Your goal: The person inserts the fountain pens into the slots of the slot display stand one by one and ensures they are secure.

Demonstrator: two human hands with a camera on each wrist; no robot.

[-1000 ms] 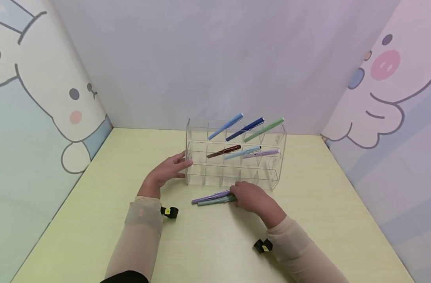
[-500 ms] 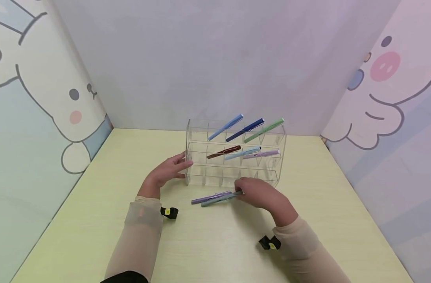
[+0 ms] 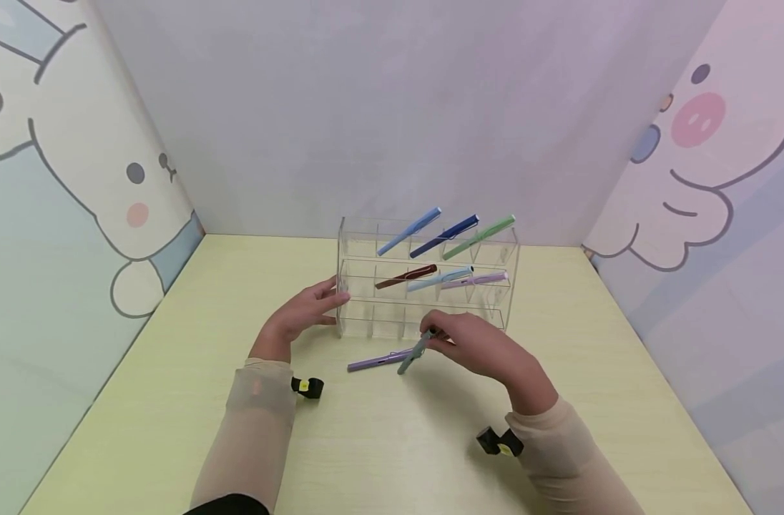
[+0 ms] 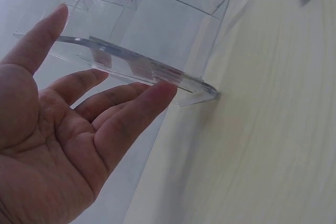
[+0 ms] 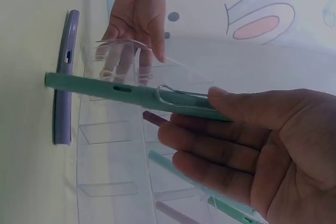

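Note:
A clear acrylic pen rack (image 3: pixel 387 329) with tiered compartments stands on the table. At its left end, my left hand (image 3: pixel 305 309) holds the side panel (image 4: pixel 142 62), thumb on one side and fingers along the other. In front of the rack, my right hand (image 3: pixel 478 345) pinches a grey-green pen (image 3: pixel 415 355) near its clip end, between thumb and fingers (image 5: pixel 210 148). The pen slants down to the left, its other end low near the table. Beside it a purple pen (image 3: pixel 374 363) lies on the table, also visible in the right wrist view.
The rack's top tier holds light blue (image 3: pixel 410 231), dark blue (image 3: pixel 445 237) and green (image 3: pixel 478 237) pens. Dark red (image 3: pixel 406 277), pale blue (image 3: pixel 440 279) and lilac (image 3: pixel 476 280) pens lie in the middle tier. A grey wall (image 3: pixel 392 121) rises behind.
My right hand has lifted the grey-green pen's near end off the table beside the purple pen and turned it steeper. The left hand stays on the rack.

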